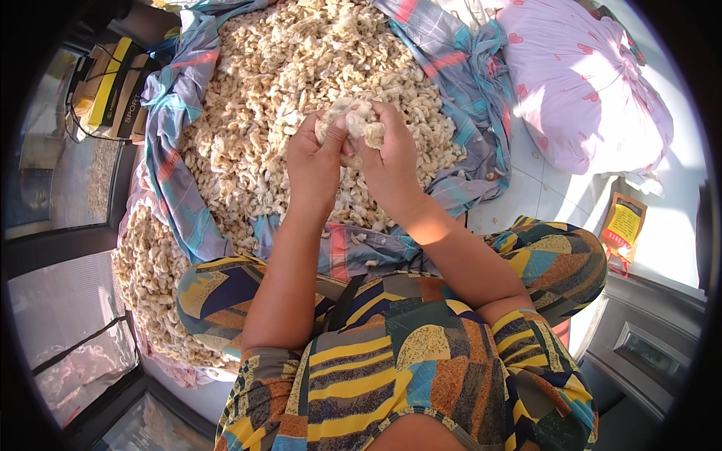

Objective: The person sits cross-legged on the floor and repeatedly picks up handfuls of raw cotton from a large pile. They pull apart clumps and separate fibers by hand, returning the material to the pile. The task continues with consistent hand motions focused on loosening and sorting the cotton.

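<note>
My left hand (313, 160) and my right hand (396, 155) meet over a broad heap of off-white, tufted pieces (259, 113) that look like raw cotton. Between them is a pale fluffy clump (361, 121), gripped by the fingers of both hands. My thumbs lie on its near side, and some fingertips are hidden behind it. The heap lies on a blue-grey checked cloth (175, 166) with red bands, its edges bunched up around the pile. A few loose tufts (358, 238) rest on the cloth's near fold.
A second heap of tufts (149, 270) lies left of my knee, beside a dark-framed glass door (62, 242). Boxes (113, 84) stand at the upper left. On the tiled floor (516, 191) at right are a tied, heart-patterned cloth bundle (581, 96) and an orange-yellow packet (623, 225).
</note>
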`<state>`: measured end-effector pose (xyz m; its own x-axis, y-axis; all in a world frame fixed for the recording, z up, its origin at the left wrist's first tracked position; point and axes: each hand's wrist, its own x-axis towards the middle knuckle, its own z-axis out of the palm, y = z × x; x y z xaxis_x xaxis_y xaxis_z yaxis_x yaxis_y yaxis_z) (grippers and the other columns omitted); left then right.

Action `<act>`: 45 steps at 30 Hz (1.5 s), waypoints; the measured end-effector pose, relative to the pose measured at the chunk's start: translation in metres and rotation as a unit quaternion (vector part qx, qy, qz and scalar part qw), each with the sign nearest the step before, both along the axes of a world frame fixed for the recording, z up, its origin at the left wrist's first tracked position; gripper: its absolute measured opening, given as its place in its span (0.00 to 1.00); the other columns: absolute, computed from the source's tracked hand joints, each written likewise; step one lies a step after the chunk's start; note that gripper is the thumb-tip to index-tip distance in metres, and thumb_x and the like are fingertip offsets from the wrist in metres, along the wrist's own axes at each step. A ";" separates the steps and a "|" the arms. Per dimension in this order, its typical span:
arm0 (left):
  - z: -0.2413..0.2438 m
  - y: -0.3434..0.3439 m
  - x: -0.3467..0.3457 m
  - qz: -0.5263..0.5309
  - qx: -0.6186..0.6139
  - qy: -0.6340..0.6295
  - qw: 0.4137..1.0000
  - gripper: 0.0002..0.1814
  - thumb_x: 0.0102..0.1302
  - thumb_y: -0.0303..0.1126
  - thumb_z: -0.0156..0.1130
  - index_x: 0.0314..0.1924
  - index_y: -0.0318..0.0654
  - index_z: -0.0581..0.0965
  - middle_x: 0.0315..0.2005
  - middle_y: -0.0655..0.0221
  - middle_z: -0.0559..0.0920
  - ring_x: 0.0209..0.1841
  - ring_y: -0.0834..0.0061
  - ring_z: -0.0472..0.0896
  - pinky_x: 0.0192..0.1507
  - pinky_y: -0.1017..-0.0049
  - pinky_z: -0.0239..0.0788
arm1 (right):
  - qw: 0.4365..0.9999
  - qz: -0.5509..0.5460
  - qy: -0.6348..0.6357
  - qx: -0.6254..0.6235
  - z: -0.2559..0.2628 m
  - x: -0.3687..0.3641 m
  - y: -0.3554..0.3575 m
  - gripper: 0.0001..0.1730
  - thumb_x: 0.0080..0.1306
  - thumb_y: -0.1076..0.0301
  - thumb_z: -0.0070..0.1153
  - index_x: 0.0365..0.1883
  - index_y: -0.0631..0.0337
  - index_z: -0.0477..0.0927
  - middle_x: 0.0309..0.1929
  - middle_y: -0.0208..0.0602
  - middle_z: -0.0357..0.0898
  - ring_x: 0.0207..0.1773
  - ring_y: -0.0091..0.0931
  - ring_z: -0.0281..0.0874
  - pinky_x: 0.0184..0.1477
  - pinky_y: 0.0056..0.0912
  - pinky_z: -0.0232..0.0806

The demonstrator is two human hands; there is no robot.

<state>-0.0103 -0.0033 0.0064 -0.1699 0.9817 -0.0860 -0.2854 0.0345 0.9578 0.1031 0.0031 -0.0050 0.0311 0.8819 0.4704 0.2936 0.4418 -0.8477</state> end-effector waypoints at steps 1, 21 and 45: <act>0.005 -0.003 0.005 -0.001 -0.005 0.027 1.000 0.09 0.71 0.33 0.59 0.44 0.35 0.76 0.21 0.76 0.76 0.24 0.88 0.71 0.26 0.84 0.61 | 0.998 0.015 0.024 -0.055 -0.001 0.002 0.002 0.17 0.61 0.76 0.57 0.49 0.67 0.71 0.42 0.49 0.77 0.45 0.43 0.78 0.46 0.40 0.69; 0.008 -0.004 0.001 -0.003 -0.039 0.012 0.999 0.12 0.70 0.31 0.61 0.48 0.32 0.75 0.22 0.78 0.75 0.24 0.87 0.69 0.28 0.83 0.61 | 0.999 0.036 0.011 -0.036 -0.008 0.007 0.006 0.18 0.60 0.72 0.58 0.49 0.66 0.73 0.41 0.49 0.78 0.43 0.43 0.77 0.45 0.41 0.68; -0.006 0.007 -0.004 0.100 -0.038 -0.085 0.991 0.14 0.69 0.29 0.61 0.52 0.32 0.73 0.36 0.68 0.83 0.33 0.81 0.80 0.31 0.80 0.72 | 0.968 0.134 0.122 -0.174 0.000 0.002 0.005 0.08 0.66 0.77 0.53 0.44 0.67 0.77 0.35 0.35 0.80 0.34 0.22 0.75 0.37 0.26 0.67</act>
